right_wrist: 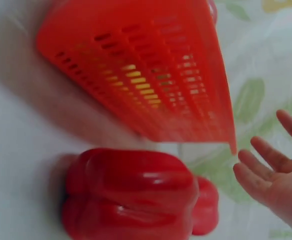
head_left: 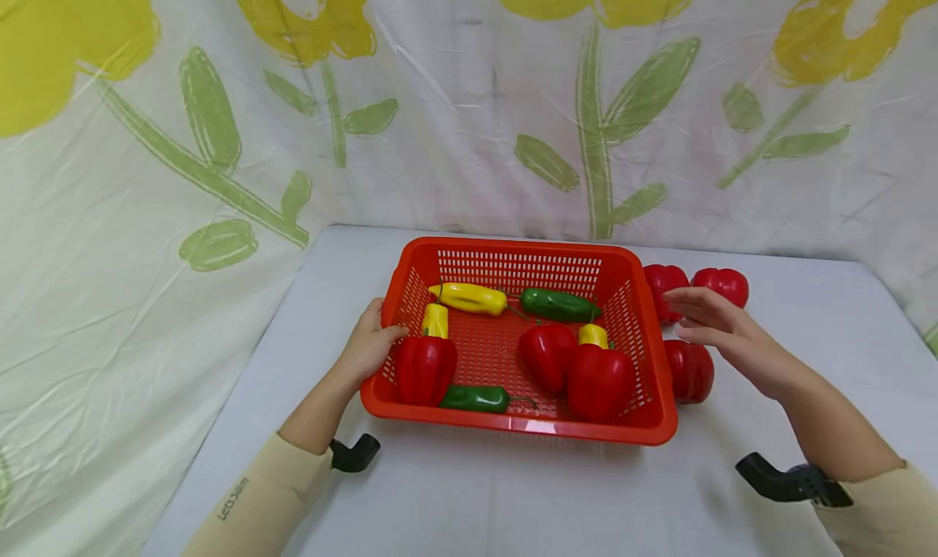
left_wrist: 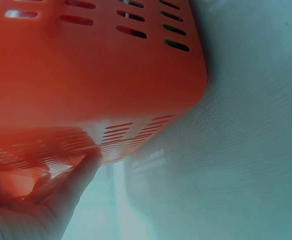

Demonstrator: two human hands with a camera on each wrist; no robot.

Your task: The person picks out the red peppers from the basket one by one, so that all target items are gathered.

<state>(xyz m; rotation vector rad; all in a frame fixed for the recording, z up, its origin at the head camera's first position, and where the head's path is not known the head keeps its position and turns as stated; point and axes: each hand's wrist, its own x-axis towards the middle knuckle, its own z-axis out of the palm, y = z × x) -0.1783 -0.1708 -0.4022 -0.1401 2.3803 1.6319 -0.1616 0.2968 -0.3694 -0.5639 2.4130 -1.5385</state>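
A red plastic basket [head_left: 513,428] with slotted walls sits in the middle of the table. My left hand [head_left: 369,344] grips its left rim, thumb over the edge and fingers along the outer wall [left_wrist: 31,110]. Off the right rim, my right hand [head_left: 721,333] is held with fingers extended and nothing in it, above red bell peppers [head_left: 690,371] outside the basket. Inside lie red bell peppers [head_left: 425,370], a yellow pepper [head_left: 472,298], a green chili pepper [head_left: 560,304] at the back and another green chili [head_left: 476,398] in front. Short yellow pieces [head_left: 436,321] show behind two red peppers.
More red bell peppers [head_left: 721,285] stand at the basket's right, towards the back. The table [head_left: 469,500] has a white cover. A curtain [head_left: 454,133] printed with yellow flowers hangs behind it. Black curved mounts [head_left: 355,453] are strapped near both wrists.
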